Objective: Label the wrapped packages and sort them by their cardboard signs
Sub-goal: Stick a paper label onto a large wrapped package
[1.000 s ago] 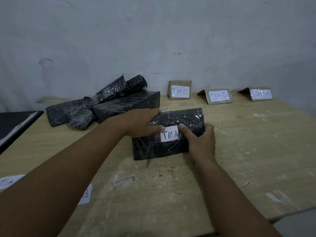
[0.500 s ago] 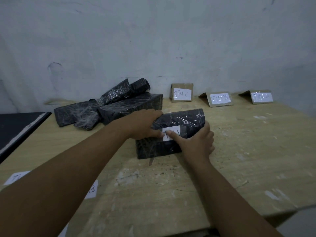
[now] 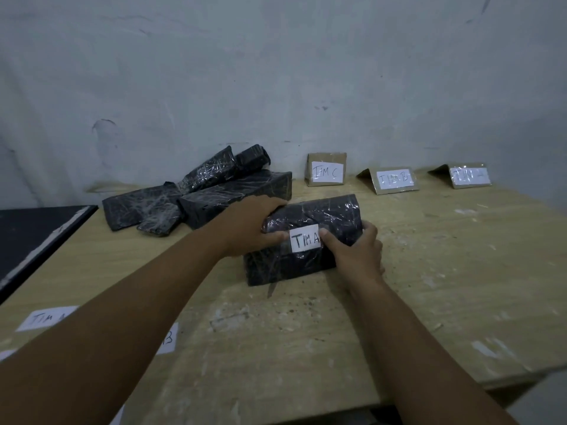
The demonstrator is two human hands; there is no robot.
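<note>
Black-wrapped package (image 3: 331, 213) lies mid-desk (image 3: 429, 271), a white label (image 3: 305, 239) reading "TIM A" on its near face. The left hand (image 3: 248, 228) grips its left end, fingers (image 3: 273, 205) curled over the top; the right hand (image 3: 356, 250) clasps the right end, thumb on the label's edge. Three cardboard signs (image 3: 392, 180) stand along the far edge (the rightmost unreadable), with more wrapped packages (image 3: 196, 200) toward the far left corner.

Makeshift packing room: scuffed plywood table (image 3: 429, 271), bare stained wall (image 3: 276, 72), cardboard signs (image 3: 325, 170).
</note>
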